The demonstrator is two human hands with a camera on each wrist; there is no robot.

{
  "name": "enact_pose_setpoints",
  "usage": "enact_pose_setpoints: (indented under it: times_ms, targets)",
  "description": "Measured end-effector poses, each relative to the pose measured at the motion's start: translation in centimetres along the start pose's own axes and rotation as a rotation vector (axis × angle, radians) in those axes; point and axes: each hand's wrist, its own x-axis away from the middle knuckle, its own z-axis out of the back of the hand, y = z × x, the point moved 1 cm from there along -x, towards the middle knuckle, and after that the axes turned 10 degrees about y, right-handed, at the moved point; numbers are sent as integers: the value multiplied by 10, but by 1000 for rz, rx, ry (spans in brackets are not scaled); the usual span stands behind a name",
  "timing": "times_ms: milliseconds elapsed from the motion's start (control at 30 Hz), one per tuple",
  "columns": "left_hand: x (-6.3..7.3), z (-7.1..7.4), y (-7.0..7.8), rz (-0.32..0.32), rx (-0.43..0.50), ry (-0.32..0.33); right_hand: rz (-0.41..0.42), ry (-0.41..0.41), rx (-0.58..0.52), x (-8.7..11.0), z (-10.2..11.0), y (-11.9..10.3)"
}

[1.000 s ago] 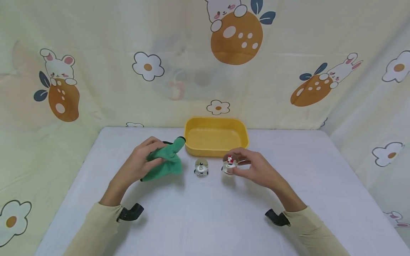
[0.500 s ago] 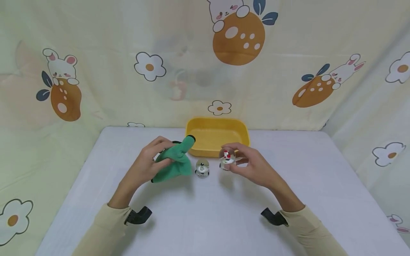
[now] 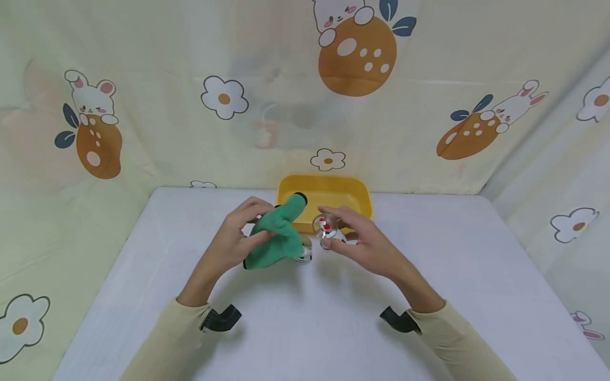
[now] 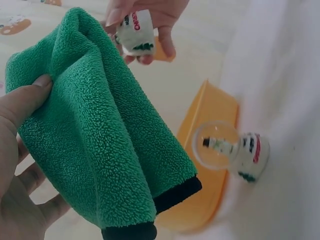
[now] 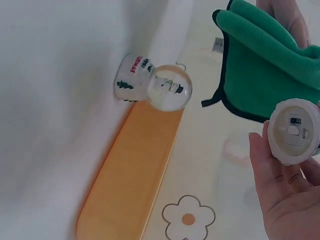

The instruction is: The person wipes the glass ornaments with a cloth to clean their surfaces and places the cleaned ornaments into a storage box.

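Note:
My left hand (image 3: 236, 236) pinches a green cloth (image 3: 276, 238) with black edging, bunched and held above the table. In the left wrist view the thumb presses on the cloth (image 4: 95, 130) from the side. My right hand (image 3: 367, 243) grips a small snow globe (image 3: 325, 226) with a red figure inside, lifted and tilted leftward toward the cloth. Its underside, with a small switch, shows in the right wrist view on the held snow globe (image 5: 294, 132). A second snow globe (image 4: 252, 156), with a snowman inside, stands upright on the table, partly hidden behind the cloth in the head view.
A yellow tray (image 3: 359, 193) stands at the back of the white table (image 3: 314, 328), behind both hands. Behind the table hangs a cream curtain (image 3: 167, 132) printed with rabbits and flowers. A black wrist mount (image 3: 221, 319) sits at each cuff.
My left hand has carried the cloth rightward, now partly covering the standing snow globe. My right hand has lifted the other snow globe off the table, moving it left and tilting it.

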Motion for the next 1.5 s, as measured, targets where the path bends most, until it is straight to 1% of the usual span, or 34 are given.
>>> enact_pose_setpoints:
  times_ms: [200,300,400,533,800,1000,1133,1233,1333,1500]
  targets:
    - [-4,-11,7,24,24,-1,-29,20,-22,-3,-6,-9]
    - [-6,-15,12,27,40,-2,-14,27,-35,-4,-8,-13]
    - [-7,-19,15,26,64,-5,18,35,-55,-6,-10,-15]
    - [-7,-22,17,33,81,-10,51,41,-83,-7,-10,-16]
    - [-4,-30,19,67,77,-36,32,35,-110,-10,-11,-17]
    - [-2,-28,18,97,80,-16,68,-10,-137,-11,-8,-20]
    - [-1,-26,17,115,94,-20,89,-29,-133,-10,-7,-21]
    - [0,-24,16,126,94,-34,96,-22,-111,-8,-7,-19]
    - [2,-24,17,137,91,-42,96,-1,-113,-6,-8,-17]
    - [4,-23,18,161,91,-32,120,22,-168,-2,-8,-16]
